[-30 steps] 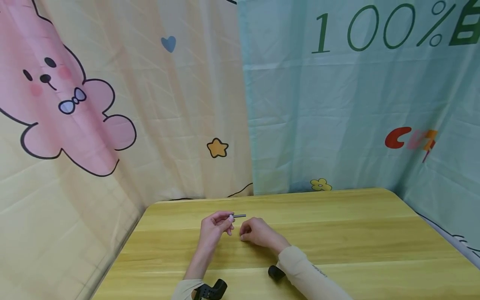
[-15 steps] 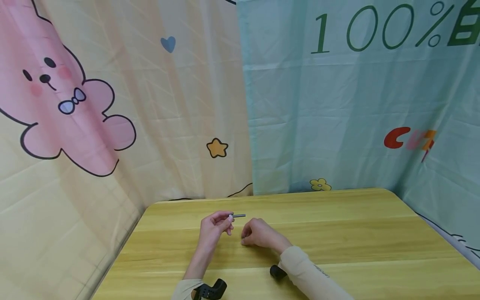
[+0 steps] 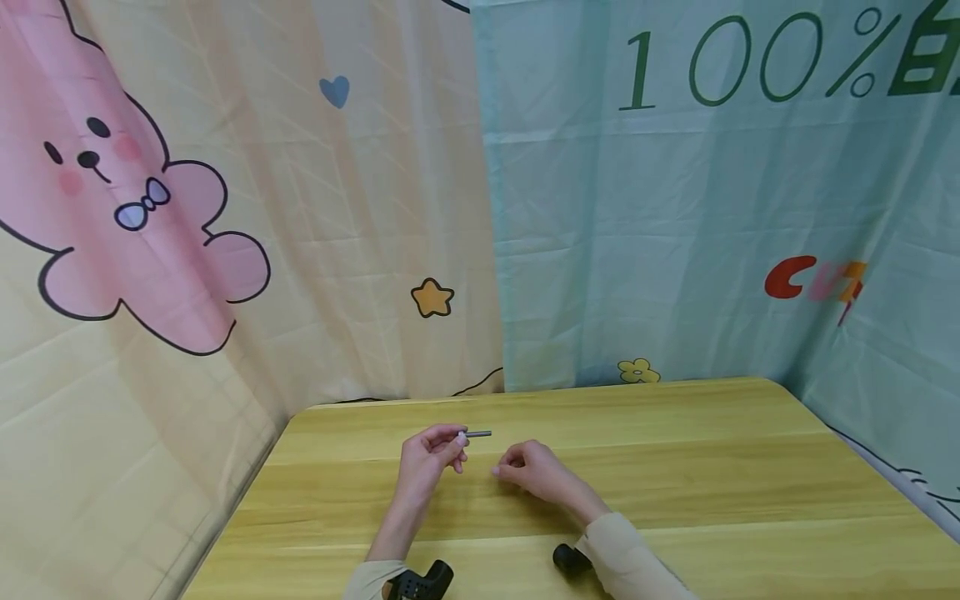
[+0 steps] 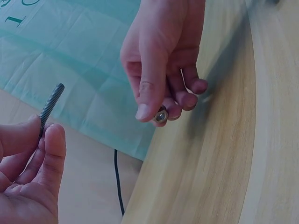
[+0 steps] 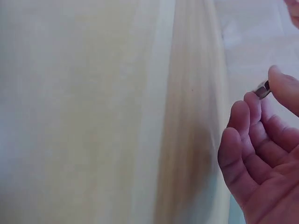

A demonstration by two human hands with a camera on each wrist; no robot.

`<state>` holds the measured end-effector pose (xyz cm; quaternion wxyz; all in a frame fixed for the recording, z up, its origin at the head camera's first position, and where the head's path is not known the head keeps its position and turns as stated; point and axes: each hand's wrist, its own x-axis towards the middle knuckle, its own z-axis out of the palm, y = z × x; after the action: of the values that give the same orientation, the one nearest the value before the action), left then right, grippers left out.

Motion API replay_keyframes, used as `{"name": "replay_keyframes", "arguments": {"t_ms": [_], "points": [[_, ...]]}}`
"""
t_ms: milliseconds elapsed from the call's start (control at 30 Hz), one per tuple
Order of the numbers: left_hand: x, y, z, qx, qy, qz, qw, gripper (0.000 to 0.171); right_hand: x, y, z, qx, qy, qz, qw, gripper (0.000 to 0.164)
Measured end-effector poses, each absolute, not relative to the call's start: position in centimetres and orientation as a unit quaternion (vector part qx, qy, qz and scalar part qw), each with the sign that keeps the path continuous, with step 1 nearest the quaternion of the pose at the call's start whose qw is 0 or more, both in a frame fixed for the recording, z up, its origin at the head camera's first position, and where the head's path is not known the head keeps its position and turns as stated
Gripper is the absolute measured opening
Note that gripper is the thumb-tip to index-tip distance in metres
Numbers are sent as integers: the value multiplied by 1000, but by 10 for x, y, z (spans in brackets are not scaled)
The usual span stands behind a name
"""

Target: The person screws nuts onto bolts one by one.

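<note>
My left hand (image 3: 426, 458) pinches a grey threaded bolt (image 4: 51, 103) between thumb and fingers. The bolt's threaded end sticks out toward the right hand in the head view; its other end is hidden by the fingers. My right hand (image 3: 534, 471) pinches a small metal hex nut (image 4: 160, 116) between thumb and index finger, the other fingers loosely bent. In the right wrist view the nut (image 5: 262, 89) shows edge-on at the fingertips. Bolt and nut are apart, with a short gap between the two hands above the table.
The wooden table (image 3: 675, 467) lies under both hands. Printed curtains (image 3: 375, 208) hang behind and at the sides. Black cameras (image 3: 423, 581) are strapped at the wrists. A black cable (image 4: 117, 182) hangs past the table edge in the left wrist view.
My right hand has drawn slightly right, away from the bolt, and its fingers have turned a little. My left hand with the bolt has stayed nearly still.
</note>
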<state>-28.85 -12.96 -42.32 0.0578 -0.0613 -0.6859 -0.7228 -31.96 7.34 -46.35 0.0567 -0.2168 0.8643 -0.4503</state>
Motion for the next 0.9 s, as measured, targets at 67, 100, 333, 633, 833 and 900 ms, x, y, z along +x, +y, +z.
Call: {"name": "replay_keyframes", "arguments": {"t_ms": [67, 100, 333, 633, 833, 900], "points": [[-289, -129, -424, -62, -686, -723, 56, 21, -316, 78, -465, -205, 861, -463, 51, 19], [-288, -129, -424, -63, -686, -723, 56, 21, -314, 80, -465, -200, 858, -471, 50, 19], [-287, -128, -425, -66, -681, -727, 57, 22, -301, 93, -465, -186, 824, -535, 27, 20], [-289, -128, -426, -66, -687, -722, 50, 23, -292, 105, -455, -121, 790, -600, -8, 20], [-289, -126, -426, -64, -683, -726, 48, 22, -285, 111, -447, -100, 776, -623, -24, 25], [-289, -125, -425, -66, -681, -728, 48, 22, -283, 113, -445, -100, 774, -625, -26, 27]]}}
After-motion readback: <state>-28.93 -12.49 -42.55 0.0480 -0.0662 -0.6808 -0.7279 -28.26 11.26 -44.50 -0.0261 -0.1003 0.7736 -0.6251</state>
